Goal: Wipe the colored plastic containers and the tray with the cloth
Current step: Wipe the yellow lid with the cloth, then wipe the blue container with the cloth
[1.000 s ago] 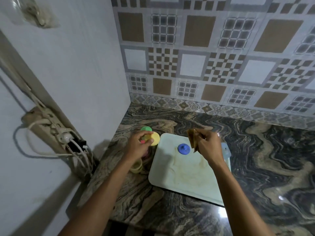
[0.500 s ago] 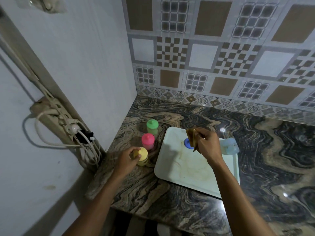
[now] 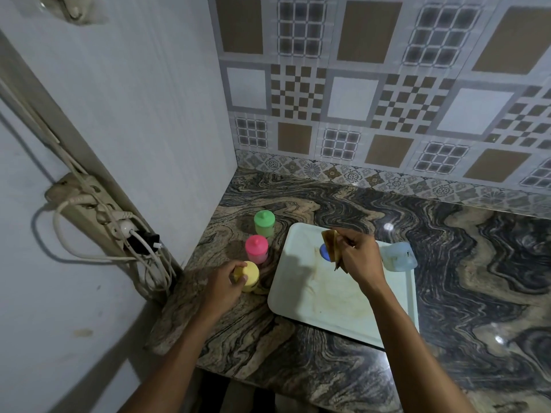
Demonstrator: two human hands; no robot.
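Three small lidded containers stand in a row on the marble counter left of the tray: green [image 3: 264, 223] farthest, pink [image 3: 256, 249] in the middle, yellow [image 3: 248, 276] nearest. My left hand [image 3: 224, 284] rests against the yellow container's left side, fingers curled on it. A pale, stained tray [image 3: 322, 305] lies flat on the counter. My right hand [image 3: 359, 258] hovers over its far part, pinching a folded brown cloth [image 3: 332, 246]. A blue lid [image 3: 324, 251] shows partly behind the cloth. A clear blue container body [image 3: 399, 257] lies on its side at the tray's far right corner.
A white wall closes the counter's left side, with a power strip [image 3: 98, 210] and hanging cables [image 3: 143, 257] mounted on it. Patterned tiles back the counter. The counter's front edge [image 3: 268, 380] runs just below the tray. Bare marble [image 3: 477, 278] stretches to the right.
My left hand carried the yellow container from beside the tray's far corner down to the near end of the row and set it on the counter. My right hand kept the cloth over the tray.
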